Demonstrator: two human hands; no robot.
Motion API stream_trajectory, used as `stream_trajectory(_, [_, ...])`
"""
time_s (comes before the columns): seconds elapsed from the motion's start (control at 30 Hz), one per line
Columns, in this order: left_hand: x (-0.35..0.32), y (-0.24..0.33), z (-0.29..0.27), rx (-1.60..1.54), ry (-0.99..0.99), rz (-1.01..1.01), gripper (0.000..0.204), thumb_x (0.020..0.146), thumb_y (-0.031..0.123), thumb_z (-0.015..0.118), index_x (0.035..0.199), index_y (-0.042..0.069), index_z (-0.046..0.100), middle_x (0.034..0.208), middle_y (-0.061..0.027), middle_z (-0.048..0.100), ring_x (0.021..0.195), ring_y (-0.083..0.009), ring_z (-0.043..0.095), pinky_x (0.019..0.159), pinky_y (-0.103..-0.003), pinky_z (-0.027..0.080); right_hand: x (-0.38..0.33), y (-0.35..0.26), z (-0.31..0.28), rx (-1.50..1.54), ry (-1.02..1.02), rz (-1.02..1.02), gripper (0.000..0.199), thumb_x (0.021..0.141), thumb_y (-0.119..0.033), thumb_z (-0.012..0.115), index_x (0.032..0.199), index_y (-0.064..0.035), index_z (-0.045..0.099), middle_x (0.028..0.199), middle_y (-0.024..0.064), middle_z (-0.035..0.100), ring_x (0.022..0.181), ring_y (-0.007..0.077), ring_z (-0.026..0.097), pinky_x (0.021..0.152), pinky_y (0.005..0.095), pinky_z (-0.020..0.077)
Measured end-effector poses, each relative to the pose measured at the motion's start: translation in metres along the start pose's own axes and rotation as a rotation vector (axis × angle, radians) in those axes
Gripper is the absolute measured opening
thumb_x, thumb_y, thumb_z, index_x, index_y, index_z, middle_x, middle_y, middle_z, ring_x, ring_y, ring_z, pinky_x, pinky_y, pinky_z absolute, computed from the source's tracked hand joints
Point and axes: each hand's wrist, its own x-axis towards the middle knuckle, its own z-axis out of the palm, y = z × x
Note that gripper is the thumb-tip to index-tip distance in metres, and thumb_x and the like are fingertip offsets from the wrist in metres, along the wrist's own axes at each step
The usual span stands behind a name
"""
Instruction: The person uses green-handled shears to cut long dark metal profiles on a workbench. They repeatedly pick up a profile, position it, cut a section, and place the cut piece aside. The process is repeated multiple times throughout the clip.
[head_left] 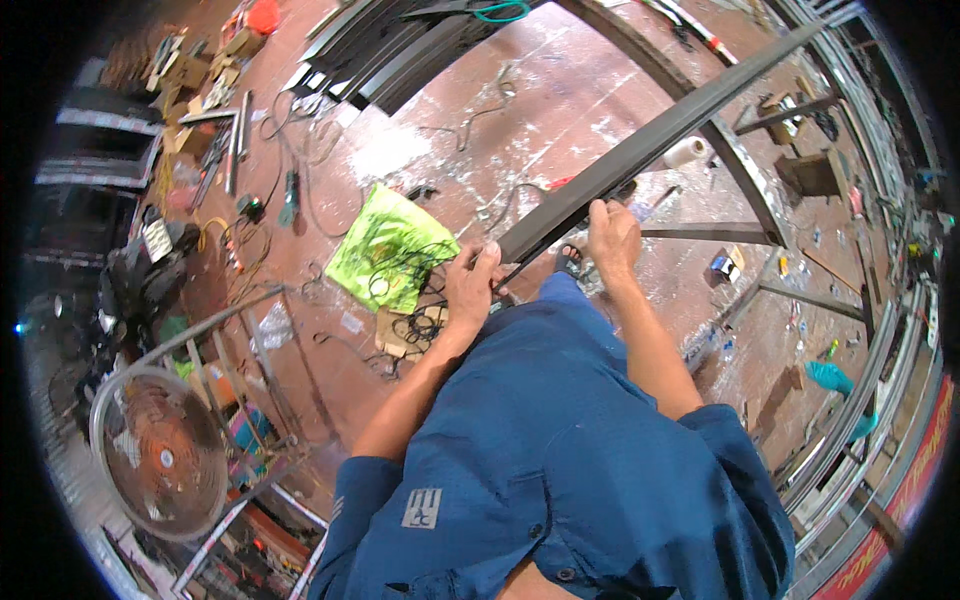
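A long dark grey metal profile (pixel 640 160) runs slantwise from in front of my body toward the upper right. At its near end, my left hand (pixel 472 285) is closed with thumb and fingers on the tip. My right hand (pixel 613 238) grips the lower edge a little farther along, its fingers partly hidden by the profile. Beneath the profile stands a dark metal frame (pixel 745 180) with crossbars. To the left of my left hand, a lime-green plastic bag (pixel 385 250) lies on the floor under tangled black cable (pixel 425 320).
Dark profiles (pixel 390 60) are stacked at the top. A round fan (pixel 160 455) and a metal rack (pixel 215 330) stand at lower left. Cords and tools litter the reddish floor (pixel 440 180). Long metal lengths (pixel 850 420) line the right side, near a teal cloth (pixel 830 378).
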Motion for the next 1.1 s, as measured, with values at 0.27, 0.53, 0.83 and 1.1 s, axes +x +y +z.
stream_trajectory(0.27, [0.022,0.064,-0.026,0.504,-0.523,-0.243,0.060,0.090,0.043,0.072,0.133,0.002,0.068,0.101,-0.0108,0.074,0.094,-0.0163,0.069,0.080,-0.034,0.057,-0.002,0.008,-0.024,-0.070,-0.012,0.017,0.043,0.090,-0.043,0.058,0.084,-0.0024,0.070,0.087,0.0270,0.071,0.088,0.0482,0.069,0.082,0.0567,0.0526])
stream_trajectory(0.53, [0.056,0.067,0.042,1.061,-0.643,0.110,0.079,0.075,0.048,0.086,0.128,-0.005,0.063,0.108,-0.0192,0.073,0.097,-0.0274,0.069,0.089,-0.038,0.053,0.003,0.013,-0.027,-0.152,-0.008,-0.120,0.042,0.097,-0.036,0.052,0.088,0.0009,0.069,0.089,0.0300,0.071,0.088,0.0502,0.069,0.083,0.0598,0.0523])
stream_trajectory(0.83, [0.071,0.052,0.084,0.608,-0.747,-0.142,0.080,0.072,0.041,0.087,0.129,-0.009,0.061,0.114,-0.0205,0.071,0.102,-0.0242,0.068,0.091,-0.035,0.052,0.046,0.044,-0.040,-0.283,0.133,-0.153,0.037,0.099,-0.034,0.052,0.089,-0.0019,0.068,0.088,0.0270,0.072,0.085,0.0480,0.070,0.080,0.0588,0.0539])
stream_trajectory(1.1, [0.077,0.050,0.100,0.352,-0.879,-0.535,0.060,0.085,0.045,0.073,0.122,-0.002,0.065,0.099,-0.0128,0.077,0.088,-0.0199,0.073,0.077,-0.034,0.060,0.088,0.053,-0.073,-0.316,0.082,-0.109,0.037,0.099,-0.036,0.053,0.092,-0.0038,0.070,0.092,0.0249,0.073,0.088,0.0466,0.071,0.082,0.0580,0.0542])
